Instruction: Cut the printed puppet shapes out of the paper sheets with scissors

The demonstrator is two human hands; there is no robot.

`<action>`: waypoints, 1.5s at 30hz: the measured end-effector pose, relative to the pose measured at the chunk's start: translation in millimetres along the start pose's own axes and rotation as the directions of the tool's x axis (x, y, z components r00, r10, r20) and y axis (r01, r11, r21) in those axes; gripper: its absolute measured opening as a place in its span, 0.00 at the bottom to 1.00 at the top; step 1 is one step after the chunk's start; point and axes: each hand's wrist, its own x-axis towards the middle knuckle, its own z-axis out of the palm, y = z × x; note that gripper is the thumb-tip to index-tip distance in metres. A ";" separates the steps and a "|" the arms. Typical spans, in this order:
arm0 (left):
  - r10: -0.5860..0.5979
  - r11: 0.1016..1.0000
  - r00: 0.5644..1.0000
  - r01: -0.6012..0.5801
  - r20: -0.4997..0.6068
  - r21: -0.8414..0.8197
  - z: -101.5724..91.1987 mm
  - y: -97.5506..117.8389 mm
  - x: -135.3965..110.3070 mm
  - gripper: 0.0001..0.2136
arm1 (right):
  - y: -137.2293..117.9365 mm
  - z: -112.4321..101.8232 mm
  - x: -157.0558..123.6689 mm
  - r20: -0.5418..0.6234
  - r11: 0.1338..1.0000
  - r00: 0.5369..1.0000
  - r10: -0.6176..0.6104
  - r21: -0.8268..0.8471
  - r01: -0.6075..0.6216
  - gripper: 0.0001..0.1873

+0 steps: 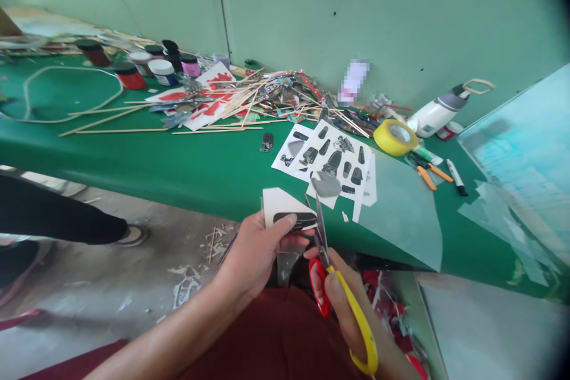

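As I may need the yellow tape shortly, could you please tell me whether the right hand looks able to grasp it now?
Probably not yet: the right hand holds the scissors, so it would likely need freeing first, though nothing appears to cover the yellow tape.

Behind the scissors, sheets lie on the table, left of tape.

The person's clothes are dark red (a bit brown, too). The left hand and right hand are bare.
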 end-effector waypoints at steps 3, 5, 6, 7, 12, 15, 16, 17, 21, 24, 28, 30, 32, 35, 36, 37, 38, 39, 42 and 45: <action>0.002 1.000 1.000 -0.002 0.003 0.000 0.0 0.4 -0.1 0.06 | -1.4 0.3 -0.1 0.005 1.000 1.000 -0.019 0.000 0.019 0.24; -0.001 1.000 1.000 0.001 -0.005 0.003 0.1 0.8 0.0 0.07 | -1.2 0.6 0.0 0.005 1.000 1.000 0.001 0.007 -0.001 0.24; -0.002 1.000 1.000 0.002 -0.008 0.006 0.0 0.9 0.1 0.07 | -0.3 0.9 0.1 0.008 1.000 1.000 0.016 0.022 -0.016 0.25; -0.002 1.000 1.000 0.002 -0.007 0.010 -0.1 1.0 0.3 0.07 | 1.2 1.2 0.1 0.009 0.999 1.000 0.028 0.040 -0.028 0.26; 0.005 1.000 1.000 -0.006 0.021 0.019 -1.1 0.8 1.0 0.06 | 10.6 3.4 -0.6 -0.010 0.993 0.998 0.069 0.092 -0.068 0.29; 0.006 1.000 1.000 -0.006 0.024 0.012 -1.3 1.0 0.6 0.06 | 11.3 4.5 -1.1 -0.028 0.990 0.994 0.109 0.098 -0.105 0.31; 0.005 1.000 1.000 -0.005 0.025 0.009 -1.2 1.1 0.4 0.06 | 10.6 4.7 -1.3 -0.026 0.988 0.993 0.118 0.103 -0.115 0.32; 0.005 1.000 1.000 -0.005 0.024 0.005 -1.0 1.2 0.2 0.06 | 9.8 4.8 -1.6 -0.025 0.987 0.992 0.124 0.108 -0.121 0.32; 0.010 1.000 1.000 -0.010 0.020 -0.017 0.0 1.1 -0.3 0.06 | 8.2 5.2 -2.4 -0.024 0.985 0.992 0.123 0.122 -0.119 0.32; 0.006 0.999 1.000 -0.005 0.028 -0.034 0.0 0.5 -0.3 0.05 | 9.7 6.4 -1.7 -0.036 0.982 0.992 0.123 0.147 -0.116 0.33; -0.002 0.999 0.999 0.003 0.032 -0.035 -1.3 -0.1 0.5 0.05 | 10.3 7.0 -0.2 -0.037 0.976 0.988 0.147 0.170 -0.139 0.33; -0.006 0.999 0.999 0.007 0.036 -0.034 -1.9 -0.1 1.1 0.05 | 9.3 6.0 0.2 -0.036 0.977 0.989 0.141 0.165 -0.134 0.32; -0.010 1.000 0.999 0.011 0.044 -0.026 -2.1 0.4 1.7 0.05 | 7.8 4.4 0.0 -0.030 0.984 0.992 0.119 0.139 -0.113 0.32; -0.018 1.000 0.999 0.019 0.050 -0.006 -2.1 2.0 2.6 0.06 | 5.6 2.1 -1.3 -0.014 0.989 0.993 0.114 0.101 -0.112 0.33; -0.018 1.000 0.999 0.018 0.048 0.001 -2.1 2.7 2.9 0.06 | 5.0 1.6 -1.9 -0.010 0.988 0.992 0.123 0.096 -0.121 0.34; -0.017 1.000 0.999 0.017 0.048 0.008 -2.2 3.5 3.1 0.05 | 4.5 1.2 -2.5 -0.006 0.987 0.991 0.132 0.093 -0.131 0.34; -0.014 1.000 0.999 0.014 0.049 0.015 -2.4 4.3 3.4 0.05 | 4.1 0.8 -3.1 -0.001 0.985 0.990 0.144 0.091 -0.143 0.33; -0.011 1.000 0.998 0.010 0.054 0.024 -2.7 5.1 3.6 0.05 | 3.9 0.4 -3.5 0.003 0.984 0.988 0.152 0.089 -0.151 0.33; -0.015 0.999 0.997 0.011 0.073 0.053 -4.4 6.9 4.6 0.06 | 3.7 -1.0 -3.8 0.013 0.986 0.989 0.146 0.076 -0.147 0.32; -0.029 0.997 0.997 0.024 0.076 0.073 -6.4 8.2 6.2 0.06 | 2.7 -2.6 -3.7 0.023 0.989 0.991 0.135 0.058 -0.136 0.31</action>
